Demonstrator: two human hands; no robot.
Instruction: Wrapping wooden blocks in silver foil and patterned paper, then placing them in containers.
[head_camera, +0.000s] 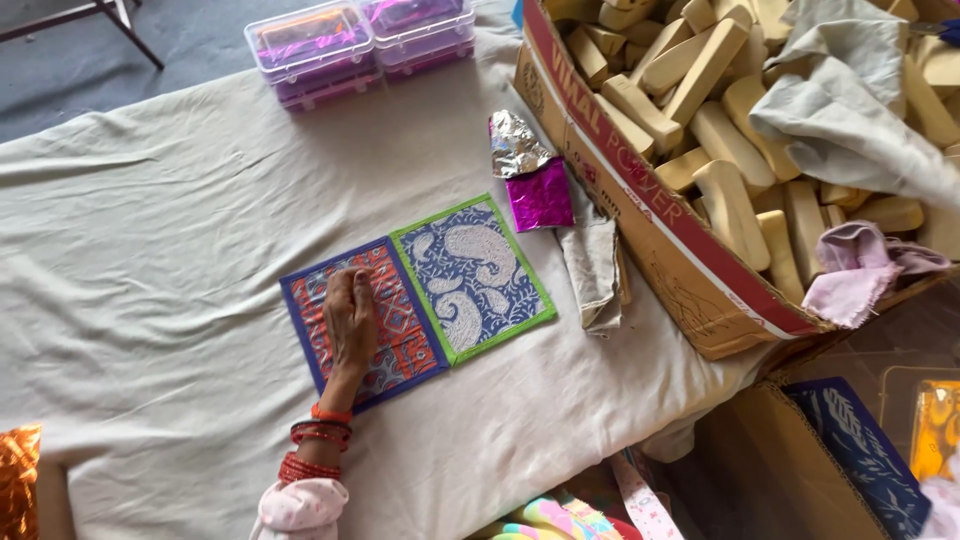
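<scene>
My left hand (349, 318) lies flat, palm down, on an orange-red patterned cloth panel with a blue border (408, 335). Red and orange bangles circle the wrist. Touching that panel's right edge is a blue panel with white paisley shapes and a green border (478, 272). Both panels lie flat on a table covered with a white sheet (150, 250). My right hand is out of view.
Crumpled silver foil (515, 145), magenta foil (540, 195) and a folded grey cloth (592, 265) lie beside a big cardboard box (650, 225) of wooden blocks (725, 195) and rags. Two clear plastic boxes (360, 45) stand at the far edge. A blue printed piece (860, 450) sits low right.
</scene>
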